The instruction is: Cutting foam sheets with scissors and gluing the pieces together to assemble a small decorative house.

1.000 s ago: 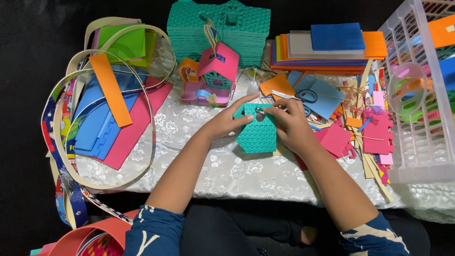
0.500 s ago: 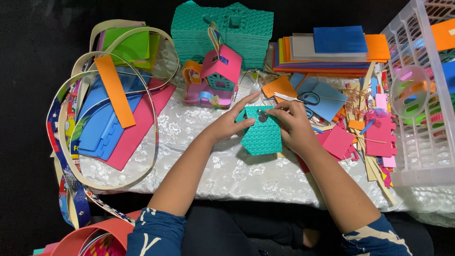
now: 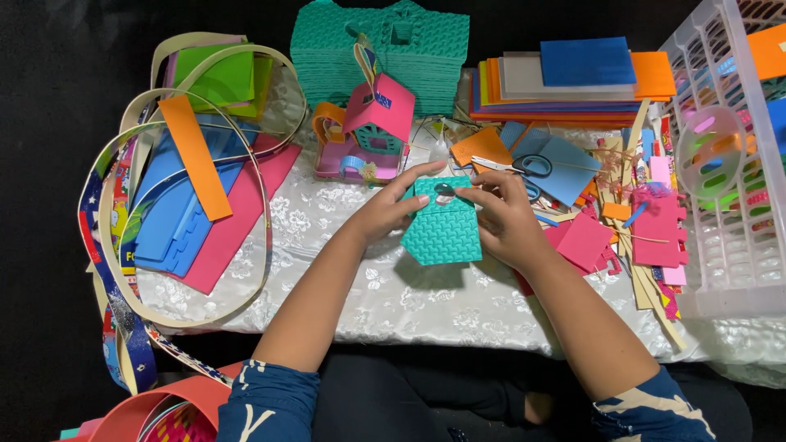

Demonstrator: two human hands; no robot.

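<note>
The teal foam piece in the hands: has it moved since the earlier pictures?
No. The teal foam piece keeps its place just below and right of the small pink-roofed foam house, held by both hands.

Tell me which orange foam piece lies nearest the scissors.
The small orange foam piece just left of the scissors, touching the blades. The long orange strip lies far left; the orange sheet sits in the rear stack.

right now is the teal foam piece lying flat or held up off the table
Held up, tilted: both hands, left hand and right hand, grip the teal foam piece at its top, and a shadow falls on the cloth beneath.
</note>
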